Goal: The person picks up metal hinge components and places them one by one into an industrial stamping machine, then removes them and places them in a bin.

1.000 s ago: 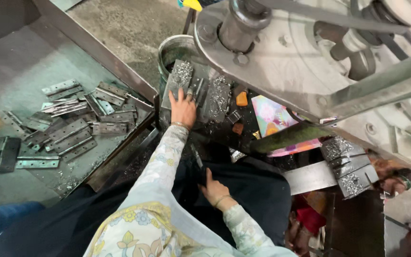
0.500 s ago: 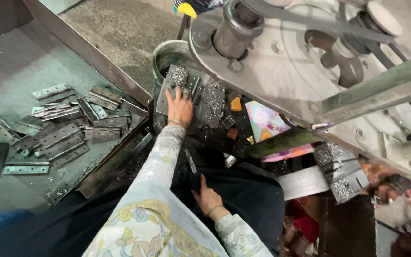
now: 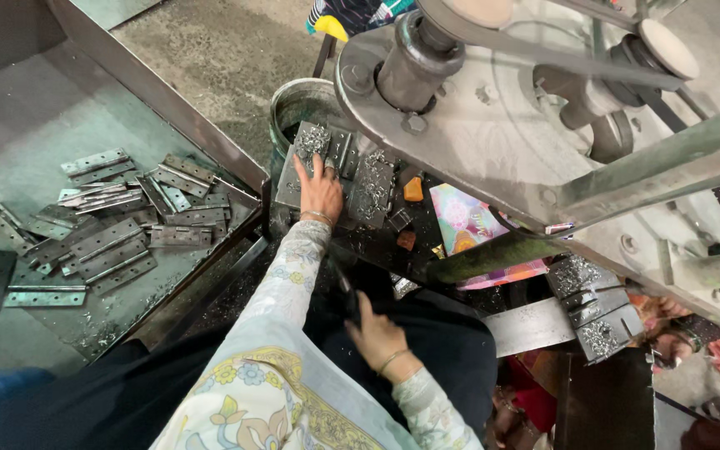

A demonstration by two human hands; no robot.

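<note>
Fingers spread flat, left hand (image 3: 320, 190) presses hinge plates (image 3: 327, 154) at upper centre beside a metal bucket (image 3: 293, 104); right hand (image 3: 379, 337) grips a dark handle (image 3: 347, 292); tray (image 3: 10, 133) holding loose hinges (image 3: 118, 225) lies left

The person wears a pale, loose top with long sleeves, printed all over with small flowers in blue, yellow and green and crossed at the shoulder by a mustard-yellow patterned band. A thin bangle circles the wrist of the left hand (image 3: 321, 192), and another thin bangle sits at the wrist of the right hand (image 3: 377, 337). Dark trousers cover the lap below the sleeves.
</note>
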